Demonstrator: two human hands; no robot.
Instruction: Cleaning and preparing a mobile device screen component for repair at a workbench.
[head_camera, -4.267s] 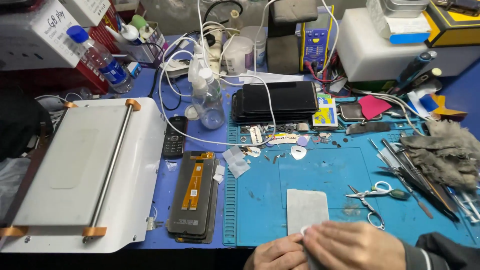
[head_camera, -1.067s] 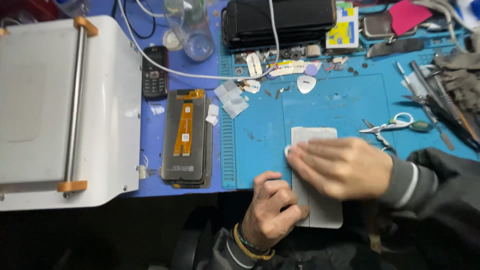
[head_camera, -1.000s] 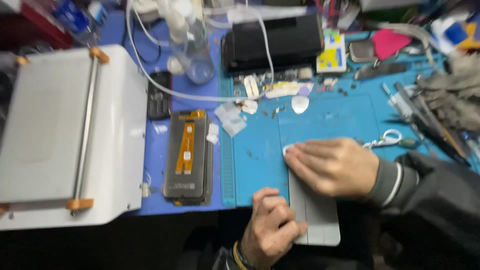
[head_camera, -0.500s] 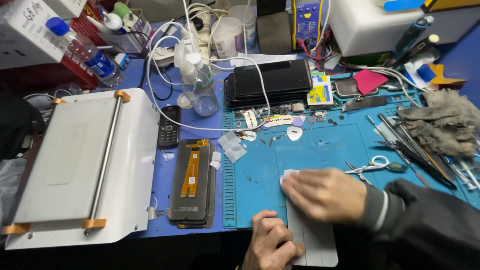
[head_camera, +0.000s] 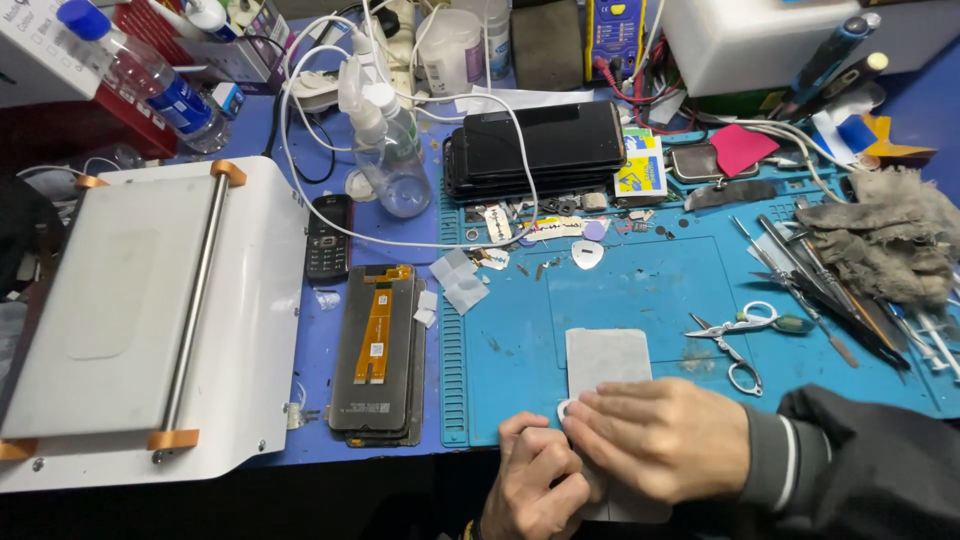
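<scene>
The grey panel (head_camera: 606, 362) is lying on the blue mat (head_camera: 640, 290), long axis running away from the person, near end under both hands. Vs 0.5 s ago, right hand (head_camera: 660, 438) is sitting lower on it, fingers flat, pressing, not gripping. Left hand (head_camera: 535, 485) fingers are curling at its near-left corner. Scissors (head_camera: 738, 338) right of panel; screen assy (head_camera: 378, 352) left, on cluttered surface.

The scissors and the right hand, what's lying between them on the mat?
Nothing: in the head view only bare blue mat separates the scissors from the right hand, which presses on the grey panel.
</scene>
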